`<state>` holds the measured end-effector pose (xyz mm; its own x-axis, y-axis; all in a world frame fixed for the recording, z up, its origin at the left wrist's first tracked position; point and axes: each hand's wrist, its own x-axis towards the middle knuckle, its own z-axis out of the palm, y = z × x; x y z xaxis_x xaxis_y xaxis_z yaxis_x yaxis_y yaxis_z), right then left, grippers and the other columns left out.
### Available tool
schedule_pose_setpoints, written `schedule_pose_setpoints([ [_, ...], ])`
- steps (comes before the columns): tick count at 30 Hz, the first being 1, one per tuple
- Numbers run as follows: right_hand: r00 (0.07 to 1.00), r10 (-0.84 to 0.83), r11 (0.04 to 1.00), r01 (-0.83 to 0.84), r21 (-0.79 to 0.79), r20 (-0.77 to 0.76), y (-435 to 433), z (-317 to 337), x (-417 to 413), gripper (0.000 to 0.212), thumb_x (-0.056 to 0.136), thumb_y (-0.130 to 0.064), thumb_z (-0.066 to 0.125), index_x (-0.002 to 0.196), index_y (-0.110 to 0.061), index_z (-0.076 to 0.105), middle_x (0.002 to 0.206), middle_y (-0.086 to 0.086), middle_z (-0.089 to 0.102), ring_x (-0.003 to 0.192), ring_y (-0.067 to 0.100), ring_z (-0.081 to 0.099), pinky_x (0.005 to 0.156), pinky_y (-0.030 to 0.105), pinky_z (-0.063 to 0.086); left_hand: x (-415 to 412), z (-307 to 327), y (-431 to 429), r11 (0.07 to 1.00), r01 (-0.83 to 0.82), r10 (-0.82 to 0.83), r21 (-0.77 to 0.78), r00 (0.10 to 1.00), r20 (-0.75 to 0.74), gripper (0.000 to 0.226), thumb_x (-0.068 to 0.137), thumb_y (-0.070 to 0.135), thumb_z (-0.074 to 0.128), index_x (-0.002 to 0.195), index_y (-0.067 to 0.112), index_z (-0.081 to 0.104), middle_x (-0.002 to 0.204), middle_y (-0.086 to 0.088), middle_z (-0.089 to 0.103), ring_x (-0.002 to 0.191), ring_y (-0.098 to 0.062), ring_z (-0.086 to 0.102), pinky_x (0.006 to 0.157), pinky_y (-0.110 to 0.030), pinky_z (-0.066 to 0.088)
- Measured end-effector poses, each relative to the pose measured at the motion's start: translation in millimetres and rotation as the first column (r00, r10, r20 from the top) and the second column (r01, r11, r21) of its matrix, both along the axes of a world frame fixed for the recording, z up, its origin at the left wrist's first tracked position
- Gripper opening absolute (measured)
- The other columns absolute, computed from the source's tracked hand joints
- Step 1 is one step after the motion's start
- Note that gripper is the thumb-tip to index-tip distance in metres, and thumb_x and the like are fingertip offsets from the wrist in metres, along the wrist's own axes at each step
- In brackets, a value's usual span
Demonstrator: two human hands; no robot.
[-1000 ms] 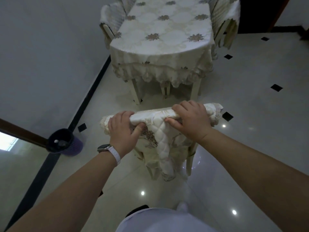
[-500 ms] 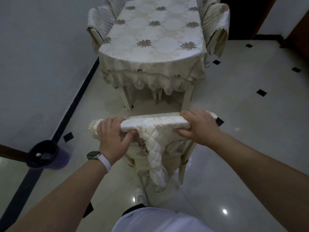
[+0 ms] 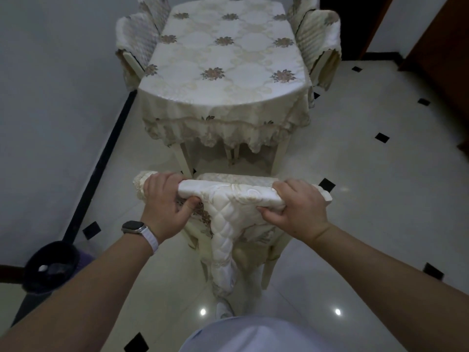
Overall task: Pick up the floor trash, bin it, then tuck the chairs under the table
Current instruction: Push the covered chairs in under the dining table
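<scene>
Since the earlier frame we have stepped closer and squared up, so the chair (image 3: pixel 236 224) now sits centred on the near end of the surface (image 3: pixel 223 72), and our hands have spread wider along its top rail. Our left hand (image 3: pixel 165 201) and right hand (image 3: pixel 299 207) each have their fingers (image 3: pixel 269 217) curled tight round the padded back. The bin (image 3: pixel 48 268) stands at the near left by the wall with something pale inside, so we judge the trash step done and the tucking step in hand. Next we need a straight push toward the far side, keeping the seat between the two near legs (image 3: pixel 184 158). The gap there looks just wide enough. The hanging cloth fringe (image 3: pixel 223 138) may brush the back. Open floor (image 3: pixel 380 199) lies to the right.
</scene>
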<state>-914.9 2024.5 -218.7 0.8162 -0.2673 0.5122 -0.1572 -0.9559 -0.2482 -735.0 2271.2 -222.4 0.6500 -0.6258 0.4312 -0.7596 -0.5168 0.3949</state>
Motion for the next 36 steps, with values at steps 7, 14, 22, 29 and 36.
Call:
schedule_pose_setpoints([
  [7,0.998,-0.064,0.996,0.066,-0.059,0.024,10.1,2.5,23.4,0.046,0.067,-0.055,0.063,0.077,-0.01,0.068,0.069,0.005,0.06,0.059,0.025,0.056,0.052,0.027,0.04,29.2,0.9,1.1,0.995,0.078,-0.079,-0.062,0.997,-0.002,0.067,0.091,0.064,0.04,0.099,0.001,0.064,0.093,-0.015,0.059,0.087,-0.032,0.052,0.08,-0.047,0.038],
  [14,0.999,0.029,0.999,-0.03,-0.027,-0.026,-2.9,0.1,39.6,0.048,0.069,-0.05,0.065,0.08,-0.004,0.068,0.069,0.011,0.059,0.059,0.029,0.055,0.054,0.034,0.044,38.8,-9.2,4.9,0.995,0.074,-0.073,-0.067,0.997,0.025,0.065,0.091,0.065,0.042,0.1,0.005,0.066,0.094,-0.012,0.062,0.088,-0.032,0.054,0.081,-0.044,0.036],
  [22,0.995,0.082,0.996,-0.084,-0.03,-0.047,-39.4,-2.7,74.7,0.051,0.07,-0.051,0.066,0.082,-0.002,0.068,0.072,0.014,0.06,0.062,0.031,0.056,0.058,0.034,0.041,52.0,-8.1,-18.8,0.997,-0.007,0.009,-0.082,1.0,0.025,0.062,0.089,0.063,0.046,0.098,0.005,0.064,0.093,-0.013,0.059,0.088,-0.03,0.05,0.079,-0.042,0.033],
  [29,0.991,0.128,0.991,-0.13,-0.036,-0.049,-83.2,7.0,106.7,0.052,0.071,-0.053,0.064,0.078,-0.002,0.066,0.072,0.013,0.058,0.063,0.03,0.055,0.056,0.038,0.045,66.5,-0.4,-55.1,0.997,-0.06,0.06,-0.044,0.998,0.001,0.061,0.089,0.061,0.045,0.099,0.004,0.061,0.092,-0.014,0.056,0.088,-0.032,0.049,0.079,-0.046,0.035],
  [36,0.978,0.207,0.977,-0.208,-0.041,-0.04,-136.0,7.5,127.8,0.05,0.07,-0.053,0.065,0.078,-0.004,0.066,0.071,0.011,0.058,0.062,0.029,0.054,0.06,0.03,0.037,54.9,0.7,-96.0,0.985,-0.168,0.167,-0.033,0.985,-0.03,0.051,0.087,0.054,0.051,0.102,0.006,0.061,0.094,-0.014,0.057,0.088,-0.034,0.05,0.08,-0.048,0.037],
])
